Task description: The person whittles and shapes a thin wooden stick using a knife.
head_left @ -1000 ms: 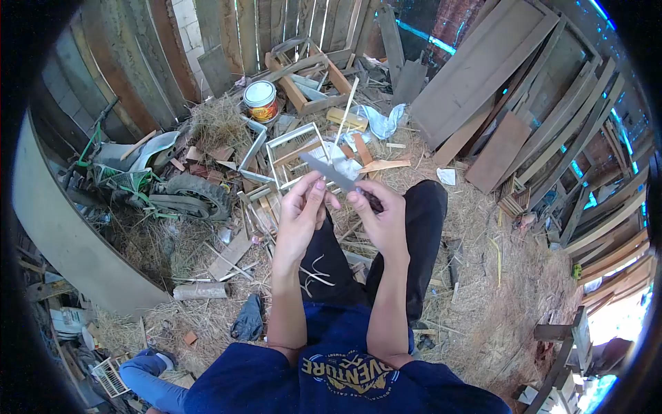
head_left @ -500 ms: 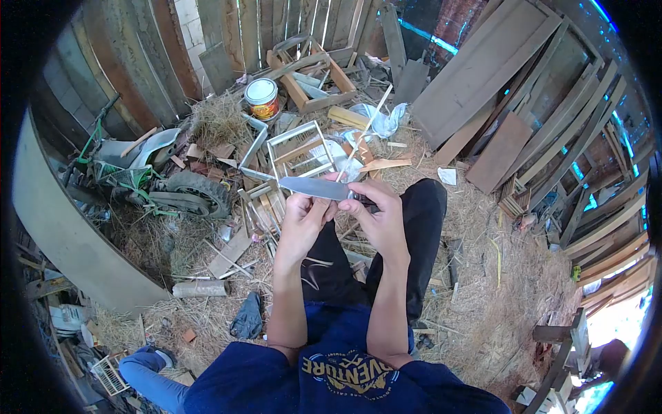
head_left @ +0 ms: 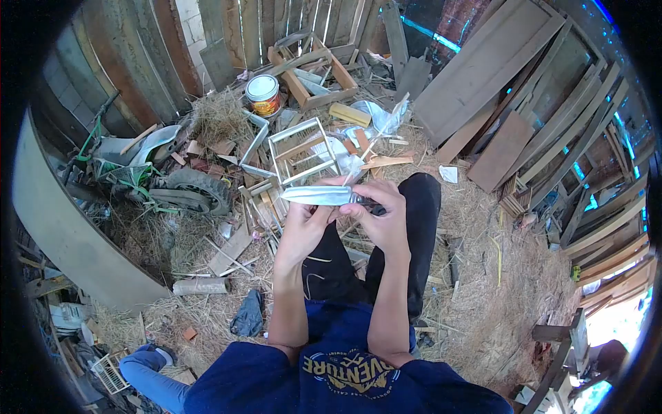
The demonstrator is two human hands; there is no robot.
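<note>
My right hand (head_left: 383, 215) is closed around the dark handle of a knife (head_left: 314, 196). The broad, shiny blade points left and lies across the front of my left hand (head_left: 303, 231). A thin, pale wooden strip (head_left: 373, 143) is gripped in my left hand, its fingers curled behind the blade. The strip reaches away up and to the right, past the blade near its handle end. Both hands are close together above my lap. The blade partly covers the left fingers and the strip's near end.
A small slatted wooden frame (head_left: 303, 153) stands ahead, near a paint can (head_left: 263, 95) and an open wooden box frame (head_left: 324, 76). A motorbike wheel (head_left: 200, 192) is at left. Boards (head_left: 486, 65) lean on the right. Another person's leg (head_left: 148, 376) shows lower left. Straw and offcuts litter the ground.
The knife blade has turned slightly and now catches more light. The strip's far end has shifted a little right and down. My right knee has moved slightly left.
</note>
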